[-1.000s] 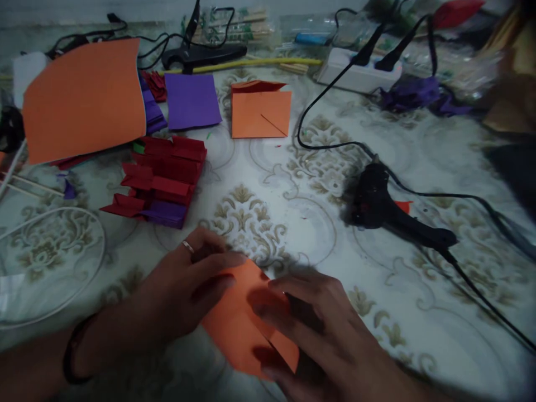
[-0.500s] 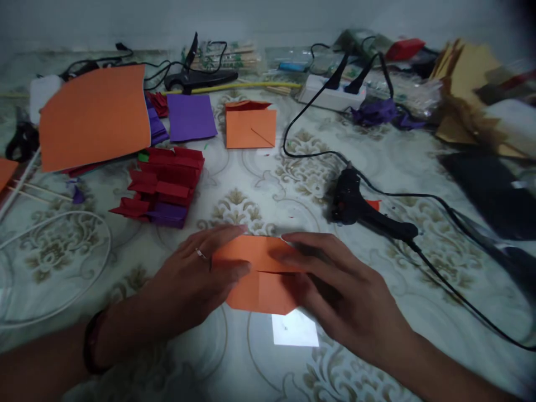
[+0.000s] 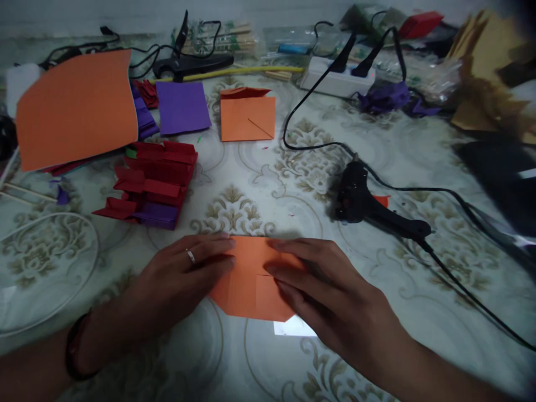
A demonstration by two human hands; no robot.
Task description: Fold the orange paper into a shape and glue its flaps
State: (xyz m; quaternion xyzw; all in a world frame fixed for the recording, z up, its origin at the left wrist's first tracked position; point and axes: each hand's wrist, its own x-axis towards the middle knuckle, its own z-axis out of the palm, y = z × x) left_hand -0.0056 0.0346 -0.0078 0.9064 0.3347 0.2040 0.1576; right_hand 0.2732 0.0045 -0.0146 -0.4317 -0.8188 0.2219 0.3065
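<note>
A folded sheet of orange paper (image 3: 243, 290) lies before me, its lower corners cut at a slant and a seam across its right half. My left hand (image 3: 180, 276), with a ring and a dark wristband, holds the paper's left side, fingers closed over the edge. On the right side, my right hand (image 3: 335, 285) grips it with fingertips pressed on top; that edge is hidden beneath the hand. Part of a bright white patch (image 3: 293, 327) shows just below the paper. Farther off stands another folded orange paper piece (image 3: 247, 118), next to a purple paper square (image 3: 184, 108).
A black glue gun (image 3: 377, 206) lies to the right, its cord trailing past my right arm. Red and purple folded paper (image 3: 153, 181) sits left of centre, below a large orange sheet (image 3: 79, 109). A white power strip (image 3: 335, 77) stands at the back.
The upper flap of the orange paper now lies flatter, with the seam showing only on the right. My left fingers have slid outward to the left edge. The view has shifted slightly.
</note>
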